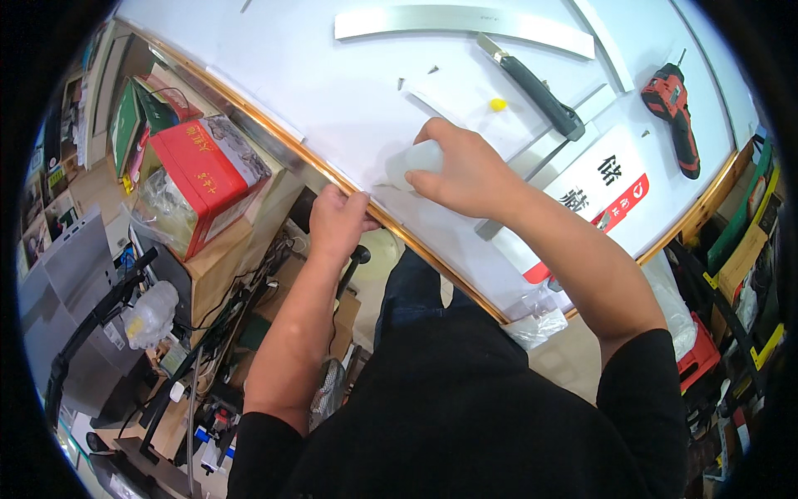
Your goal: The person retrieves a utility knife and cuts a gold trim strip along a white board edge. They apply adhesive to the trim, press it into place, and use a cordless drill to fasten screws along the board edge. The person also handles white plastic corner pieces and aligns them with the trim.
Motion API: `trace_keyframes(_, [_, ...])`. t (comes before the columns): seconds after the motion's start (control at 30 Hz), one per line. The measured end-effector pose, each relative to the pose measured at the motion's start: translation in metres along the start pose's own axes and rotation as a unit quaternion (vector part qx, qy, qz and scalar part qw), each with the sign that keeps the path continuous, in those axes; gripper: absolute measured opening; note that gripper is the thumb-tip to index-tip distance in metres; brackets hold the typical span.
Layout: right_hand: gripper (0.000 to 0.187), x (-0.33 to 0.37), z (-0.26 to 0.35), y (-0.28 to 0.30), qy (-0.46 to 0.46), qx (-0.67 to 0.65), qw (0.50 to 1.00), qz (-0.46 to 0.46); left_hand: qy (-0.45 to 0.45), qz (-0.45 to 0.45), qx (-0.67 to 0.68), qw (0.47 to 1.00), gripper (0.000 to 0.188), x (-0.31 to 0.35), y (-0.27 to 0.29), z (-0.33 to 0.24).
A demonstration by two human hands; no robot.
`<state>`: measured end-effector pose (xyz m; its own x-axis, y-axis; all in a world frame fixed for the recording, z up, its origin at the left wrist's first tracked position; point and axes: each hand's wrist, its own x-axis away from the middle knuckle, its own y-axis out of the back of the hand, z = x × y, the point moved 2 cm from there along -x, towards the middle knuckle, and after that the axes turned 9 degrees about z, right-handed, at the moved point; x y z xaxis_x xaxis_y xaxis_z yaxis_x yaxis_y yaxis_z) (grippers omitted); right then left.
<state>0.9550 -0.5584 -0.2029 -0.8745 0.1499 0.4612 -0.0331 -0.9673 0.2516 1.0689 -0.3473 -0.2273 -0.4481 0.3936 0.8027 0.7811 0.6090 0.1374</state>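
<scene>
In my right hand (445, 166) is a white squeeze bottle (418, 160), tipped so that its narrow end points left, close to the white tabletop's edge. Fingers and thumb wrap around the bottle. My left hand (339, 223) is closed at the table's wooden edge strip (320, 166), its fingertips pressed against the strip. The undersides of those fingers are hidden. A small yellow cap (498, 105) lies on the white tabletop (307, 58) beyond my right hand. Farther right rests a utility knife (536, 91) with a dark handle.
A metal ruler (465, 21) lies at the back, with several screws (433, 70) nearby. A red and black power drill (675, 116) sits at the right. A printed white and red sign (607, 179) lies by my right forearm. Left of the table stands a red box (199, 179).
</scene>
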Motion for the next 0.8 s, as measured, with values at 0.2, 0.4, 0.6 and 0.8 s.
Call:
trace_keyframes(0.2, [0.052,-0.013,-0.001,-0.010,0.002,-0.019,1.000,0.010,-0.005,0.006,-0.006,1.000,0.024,-0.001,0.004,0.004])
trace_keyframes(0.4, [0.050,-0.013,0.005,-0.008,-0.027,-0.014,0.999,0.038,-0.025,0.004,-0.014,1.000,0.024,-0.002,0.002,0.007])
trace_keyframes(0.6, [0.047,-0.015,0.008,-0.007,-0.014,-0.015,0.999,0.048,-0.033,-0.029,-0.063,0.997,0.023,-0.001,-0.002,0.006])
trace_keyframes(0.8, [0.048,-0.015,0.008,-0.006,-0.004,-0.005,0.999,0.041,-0.026,-0.026,-0.065,0.997,0.022,0.000,-0.001,0.004])
